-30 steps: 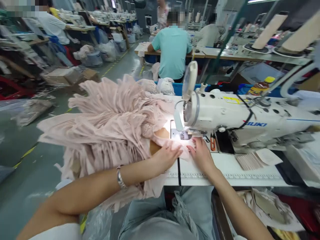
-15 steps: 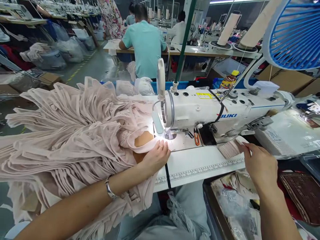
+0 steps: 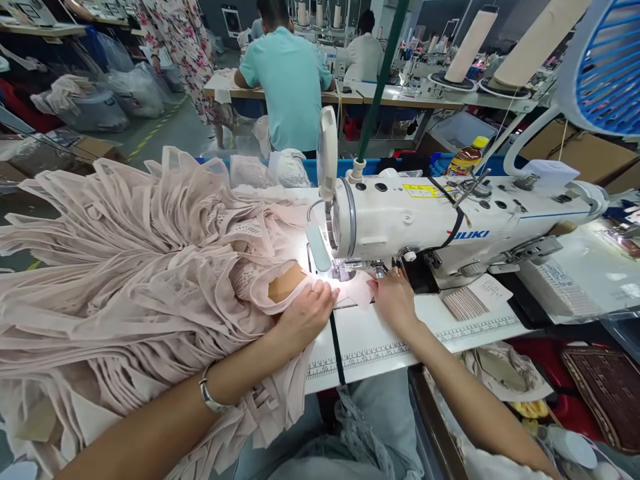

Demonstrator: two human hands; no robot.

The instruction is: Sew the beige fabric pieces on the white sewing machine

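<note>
Pale pink garments [image 3: 165, 267] lay heaped across the left of the tabletop [image 3: 373, 363]. The left hand's fingers [image 3: 320, 297] were pinched on the heap's fabric edge. The right hand's fingers [image 3: 377, 287] held a small pink piece [image 3: 359, 288] flat beside the presser foot [image 3: 343, 272] of the sewing machine [image 3: 400, 217].

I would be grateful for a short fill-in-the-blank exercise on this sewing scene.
The wrist with the bracelet, over the heaped cloth, is the ____.
The hand nearer the stacked pale strips is the ____.
The cap of the bottle behind the sewing machine is ____.
The grille of the fan is ____.

left; right; yellow; blue
</note>
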